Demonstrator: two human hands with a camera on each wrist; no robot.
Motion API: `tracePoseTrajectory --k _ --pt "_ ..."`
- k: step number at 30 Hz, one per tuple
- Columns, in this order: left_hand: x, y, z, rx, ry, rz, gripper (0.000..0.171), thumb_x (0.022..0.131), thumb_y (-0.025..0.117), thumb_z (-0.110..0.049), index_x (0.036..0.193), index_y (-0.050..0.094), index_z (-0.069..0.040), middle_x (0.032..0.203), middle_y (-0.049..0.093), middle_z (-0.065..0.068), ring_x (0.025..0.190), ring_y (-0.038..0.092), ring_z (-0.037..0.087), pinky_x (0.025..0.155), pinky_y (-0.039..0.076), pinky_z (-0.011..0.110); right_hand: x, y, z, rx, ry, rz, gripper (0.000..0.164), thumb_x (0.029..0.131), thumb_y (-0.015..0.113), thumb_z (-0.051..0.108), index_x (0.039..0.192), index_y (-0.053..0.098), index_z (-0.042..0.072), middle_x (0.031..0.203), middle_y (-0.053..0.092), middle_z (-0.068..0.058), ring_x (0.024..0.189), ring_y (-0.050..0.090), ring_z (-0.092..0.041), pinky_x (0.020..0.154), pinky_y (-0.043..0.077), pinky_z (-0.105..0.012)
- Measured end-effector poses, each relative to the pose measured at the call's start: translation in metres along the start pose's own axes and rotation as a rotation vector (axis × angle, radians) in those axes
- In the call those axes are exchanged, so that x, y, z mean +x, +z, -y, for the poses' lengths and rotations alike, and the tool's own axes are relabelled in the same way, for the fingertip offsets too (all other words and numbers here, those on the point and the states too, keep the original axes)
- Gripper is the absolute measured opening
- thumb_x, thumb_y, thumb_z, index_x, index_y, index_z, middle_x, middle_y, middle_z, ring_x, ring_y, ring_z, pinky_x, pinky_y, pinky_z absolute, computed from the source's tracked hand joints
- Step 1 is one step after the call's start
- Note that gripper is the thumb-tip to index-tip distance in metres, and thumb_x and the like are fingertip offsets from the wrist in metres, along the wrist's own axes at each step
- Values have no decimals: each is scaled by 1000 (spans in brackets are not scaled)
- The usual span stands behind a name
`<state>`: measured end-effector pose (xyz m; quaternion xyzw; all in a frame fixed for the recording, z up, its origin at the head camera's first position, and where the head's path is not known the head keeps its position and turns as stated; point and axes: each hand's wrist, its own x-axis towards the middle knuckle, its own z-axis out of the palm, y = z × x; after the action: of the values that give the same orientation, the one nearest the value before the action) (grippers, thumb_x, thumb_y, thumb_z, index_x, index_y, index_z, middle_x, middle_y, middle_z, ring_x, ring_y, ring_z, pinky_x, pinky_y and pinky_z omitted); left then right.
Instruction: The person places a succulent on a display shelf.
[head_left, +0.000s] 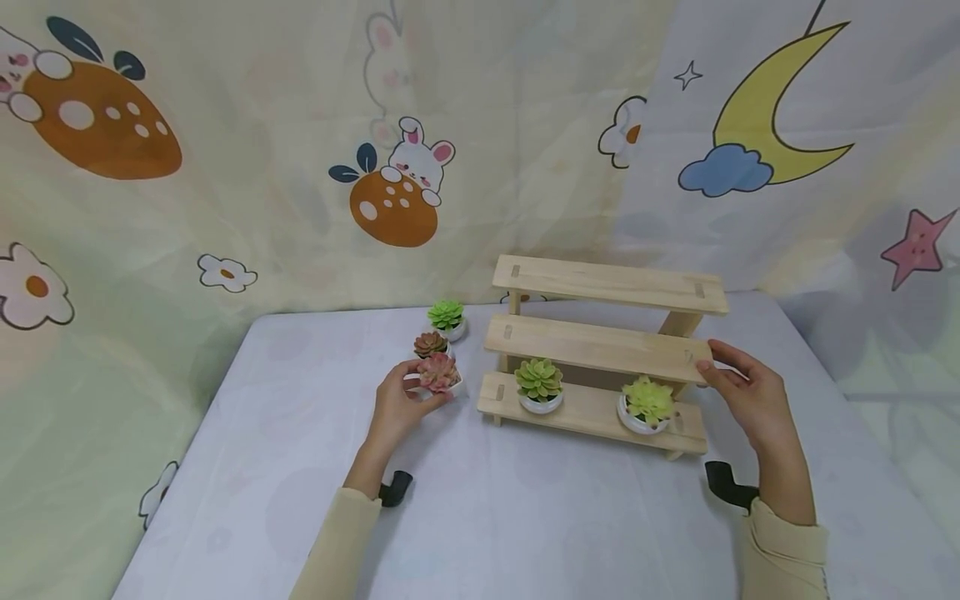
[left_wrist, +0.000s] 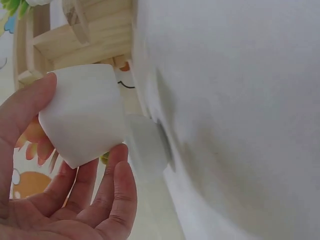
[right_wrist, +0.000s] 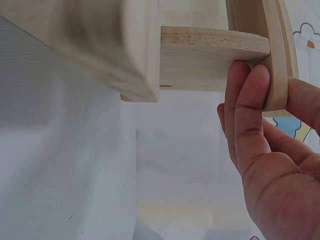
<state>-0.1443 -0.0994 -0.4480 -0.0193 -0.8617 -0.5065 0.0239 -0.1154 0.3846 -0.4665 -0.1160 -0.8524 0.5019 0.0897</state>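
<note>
My left hand [head_left: 393, 412] pinches a pink artificial succulent [head_left: 438, 372] by its white angular pot [left_wrist: 85, 112], left of the wooden stand. In the left wrist view the pot is tilted, its base facing the camera, with the thumb on one side and fingers below. At the right end of the three-tier wooden stand, my right hand [head_left: 753, 404] grips the middle shelf [head_left: 585, 343]; the right wrist view has the fingertips [right_wrist: 255, 82] on its underside. Two green succulents stand on the bottom shelf, one at left [head_left: 538, 379], one toward the right [head_left: 648, 402].
Behind the held plant, a reddish-brown succulent [head_left: 431, 344] and a bright green succulent [head_left: 447, 315] stand on the white-covered table [head_left: 315, 433]. A printed curtain [head_left: 525, 183] hangs right behind the table and stand. The top shelf [head_left: 607, 282] spans the stand's back.
</note>
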Motion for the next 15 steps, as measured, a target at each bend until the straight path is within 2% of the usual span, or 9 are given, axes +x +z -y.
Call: tracePoseTrajectory --k 1,3,4,5,7,9,11,15 --pt "0 0 -1 1 3 -2 71 73 87 -17 131 52 4 130 55 22 109 62 34 89 52 45 -3 0 6 -23 4 -8 62 95 59 46 148 43 20 138 50 -9 92 55 13 94 49 -23" --pt "0 -1 -5 -2 10 -7 71 73 88 -18 130 52 4 130 55 21 110 61 33 89 52 46 -9 -1 21 -20 29 16 64 96 58 44 149 40 12 141 48 -15 92 55 11 100 47 -43" --pt "-1 -2 -6 -1 13 -10 72 72 88 -19 130 52 4 130 55 20 110 61 33 89 52 46 -6 -1 14 -20 23 15 65 96 58 45 149 41 14 141 49 -14 93 56 11 99 48 -41" --pt "-1 -2 -8 0 21 -13 71 72 88 -19 130 52 4 130 55 20 109 61 33 89 52 46 -1 0 2 1 21 7 63 95 59 45 148 43 16 139 51 -10 93 57 10 96 50 -33" --pt "-1 -4 -12 -1 37 -20 70 72 88 -18 129 53 3 128 56 19 109 61 32 88 52 46 2 1 -3 -5 30 -7 64 94 60 47 148 43 16 140 49 -14 93 58 8 96 50 -33" --pt "-2 -5 -16 -5 56 -24 69 71 88 -17 128 54 3 127 57 18 109 61 32 88 52 46 12 4 -25 -31 18 -33 63 92 60 51 147 45 23 137 52 -8 93 60 7 85 49 -16" --pt "-2 -7 -20 -6 77 -26 68 71 88 -17 127 54 2 126 57 18 108 61 32 88 52 47 20 6 -43 -34 4 -54 59 91 61 50 145 47 29 135 53 -5 95 61 4 76 43 -6" --pt "-1 -8 -29 -12 106 -31 68 71 88 -16 127 55 3 126 58 18 107 62 32 87 52 49 27 5 -57 -62 -32 -54 58 91 60 52 145 47 32 135 53 -6 97 62 2 75 43 -5"
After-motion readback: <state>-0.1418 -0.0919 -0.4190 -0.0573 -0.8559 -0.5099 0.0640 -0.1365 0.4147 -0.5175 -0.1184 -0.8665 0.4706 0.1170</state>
